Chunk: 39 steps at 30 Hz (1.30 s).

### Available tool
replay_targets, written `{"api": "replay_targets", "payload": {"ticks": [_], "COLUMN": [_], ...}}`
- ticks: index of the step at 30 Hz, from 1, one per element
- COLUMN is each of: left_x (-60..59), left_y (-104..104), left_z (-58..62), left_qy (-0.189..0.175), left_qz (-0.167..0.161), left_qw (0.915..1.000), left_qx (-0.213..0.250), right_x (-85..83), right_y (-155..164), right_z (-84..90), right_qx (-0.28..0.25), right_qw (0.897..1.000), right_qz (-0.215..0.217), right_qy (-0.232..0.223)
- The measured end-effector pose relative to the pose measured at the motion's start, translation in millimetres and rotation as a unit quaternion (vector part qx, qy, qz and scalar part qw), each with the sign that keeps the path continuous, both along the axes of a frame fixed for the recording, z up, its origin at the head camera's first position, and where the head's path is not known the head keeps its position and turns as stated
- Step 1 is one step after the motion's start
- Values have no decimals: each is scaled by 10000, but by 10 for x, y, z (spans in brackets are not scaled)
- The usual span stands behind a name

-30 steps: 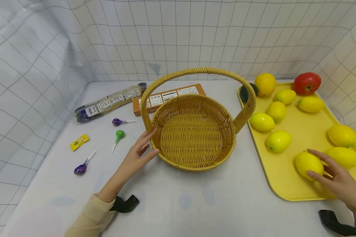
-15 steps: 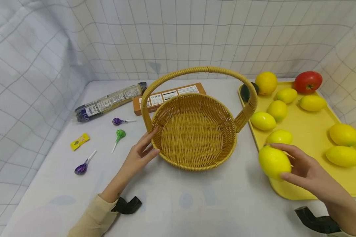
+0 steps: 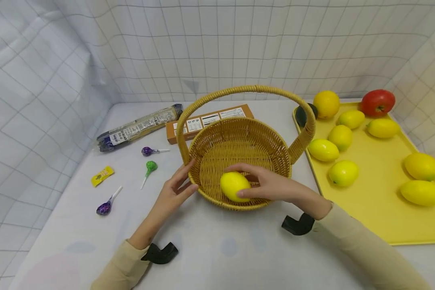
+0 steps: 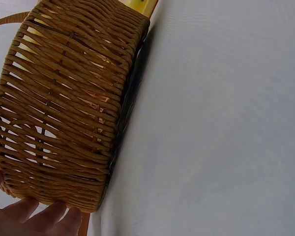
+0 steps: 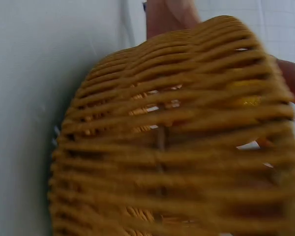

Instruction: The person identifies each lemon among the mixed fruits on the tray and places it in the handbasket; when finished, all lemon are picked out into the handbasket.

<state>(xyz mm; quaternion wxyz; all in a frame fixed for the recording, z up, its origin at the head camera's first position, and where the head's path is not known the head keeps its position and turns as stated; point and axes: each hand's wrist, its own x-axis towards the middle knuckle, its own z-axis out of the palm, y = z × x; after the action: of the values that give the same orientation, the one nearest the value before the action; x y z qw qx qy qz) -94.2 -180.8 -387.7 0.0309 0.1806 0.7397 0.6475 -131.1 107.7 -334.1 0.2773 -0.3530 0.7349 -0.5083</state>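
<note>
A round wicker basket [image 3: 239,149] with a tall arched handle stands in the middle of the table. My left hand [image 3: 174,191] holds its left side, thumb and a finger at the rim and the others against the outer wall [image 4: 59,108]. Inside the basket's opening, near the front, my right hand [image 3: 262,181] grips a yellow lemon [image 3: 235,186] between thumb and fingers. Whether the lemon touches the basket floor I cannot tell. Through the weave in the right wrist view, a bit of yellow shows behind the wall [image 5: 162,123].
On the right, a yellow tray [image 3: 377,169] carries several lemons, an orange [image 3: 326,104], a red apple [image 3: 378,102] and a dark green fruit [image 3: 306,114]. Behind the basket lies an orange box [image 3: 210,121]. Leftward are a long packet [image 3: 139,127], lollipops [image 3: 151,166] and a yellow sachet [image 3: 102,176].
My right hand has lifted the lemon off the tray and carried it left, over the rim and into the basket's opening. The left hand keeps its place on the basket.
</note>
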Motion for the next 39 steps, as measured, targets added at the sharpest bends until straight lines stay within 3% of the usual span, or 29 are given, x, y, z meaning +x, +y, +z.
{"api": "replay_targets", "payload": {"ticks": [5,10,14,18,23,27,29,32,35,39], "left_x": [0,9,10,24,32,17,8,1,0,3], "left_y": [23,22,23,24,10,-7,-14,-24,-23,-11], "left_z": [-10,12,12,1,20,35,37,29,11,-4], "left_qy": [-9,26,18,74,157,174,172,163,142,129], "left_qz": [24,75,99,104,192,167,164,158,130,92], "left_qw": [10000,9999,9999,9997,9992,9992,9991,9992,9994,9995], "left_qx": [-50,-118,-133,-197,-315,-327,-349,-341,-287,-262], "right_x": [-64,-77,-47,71,271,323,302,255,209,166], "right_y": [-202,-309,-261,80,942,1606,1832,2043,2139,2147], "right_z": [-74,-76,-46,118,316,245,157,18,-107,-214], "right_qx": [495,819,777,68,-404,-1220,-1604,-1764,-804,933], "right_qw": [9980,9959,9953,9933,9932,9810,9644,9330,9150,9147], "right_qz": [395,336,-59,-263,-314,-1176,-1935,-3131,-3951,-3931], "right_qy": [-85,-156,567,1125,1048,944,822,205,-106,88]}}
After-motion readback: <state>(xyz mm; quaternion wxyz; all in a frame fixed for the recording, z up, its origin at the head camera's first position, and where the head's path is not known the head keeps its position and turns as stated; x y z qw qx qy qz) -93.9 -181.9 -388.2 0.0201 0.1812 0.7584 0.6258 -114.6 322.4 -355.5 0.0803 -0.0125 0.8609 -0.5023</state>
